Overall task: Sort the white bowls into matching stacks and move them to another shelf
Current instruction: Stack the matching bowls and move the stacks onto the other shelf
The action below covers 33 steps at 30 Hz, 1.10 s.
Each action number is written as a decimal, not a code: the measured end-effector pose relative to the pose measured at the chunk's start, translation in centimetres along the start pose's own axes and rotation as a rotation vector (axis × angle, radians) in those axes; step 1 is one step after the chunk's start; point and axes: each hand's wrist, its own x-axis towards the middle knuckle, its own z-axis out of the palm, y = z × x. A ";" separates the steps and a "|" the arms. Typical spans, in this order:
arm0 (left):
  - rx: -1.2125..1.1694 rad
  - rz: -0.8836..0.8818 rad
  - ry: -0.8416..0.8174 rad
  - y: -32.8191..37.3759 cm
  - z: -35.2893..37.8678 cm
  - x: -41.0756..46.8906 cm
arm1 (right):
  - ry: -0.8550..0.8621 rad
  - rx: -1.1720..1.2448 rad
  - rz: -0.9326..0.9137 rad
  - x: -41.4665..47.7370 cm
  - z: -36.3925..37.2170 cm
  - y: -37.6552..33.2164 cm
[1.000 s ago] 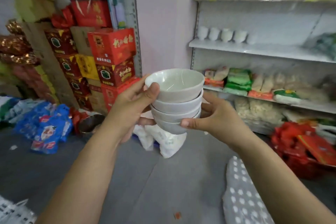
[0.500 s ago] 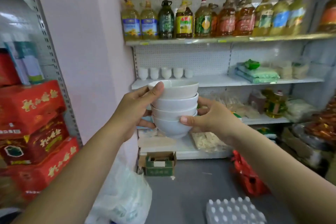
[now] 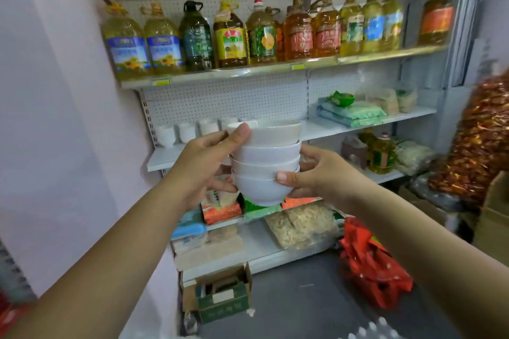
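A stack of several white bowls [image 3: 265, 162] is held in mid-air between both hands, in front of a white shelving unit. My left hand [image 3: 203, 165] grips the stack's left side, thumb over the top bowl's rim. My right hand [image 3: 316, 176] holds the right side, thumb pressed on the lowest bowl. Behind the stack, a row of small white cups [image 3: 187, 132] stands on the left part of a white shelf [image 3: 165, 158]; the stack hides the rest of the row.
Cooking oil bottles [image 3: 228, 38] fill the shelf above. Green packets [image 3: 349, 113] lie on the right of the cup shelf. Bagged goods sit on lower shelves, a small cardboard box [image 3: 223, 297] and a red bag [image 3: 371, 261] on the grey floor. A pink wall [image 3: 55, 118] is at left.
The view has swung right and closer to the shelving unit, from red boxes to the oil and cup shelves. Both hands keep the same hold on the bowl stack.
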 end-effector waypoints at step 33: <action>-0.120 -0.084 0.054 -19.9 -7.6 53.7 | -0.027 -0.015 0.075 51.2 -11.0 21.8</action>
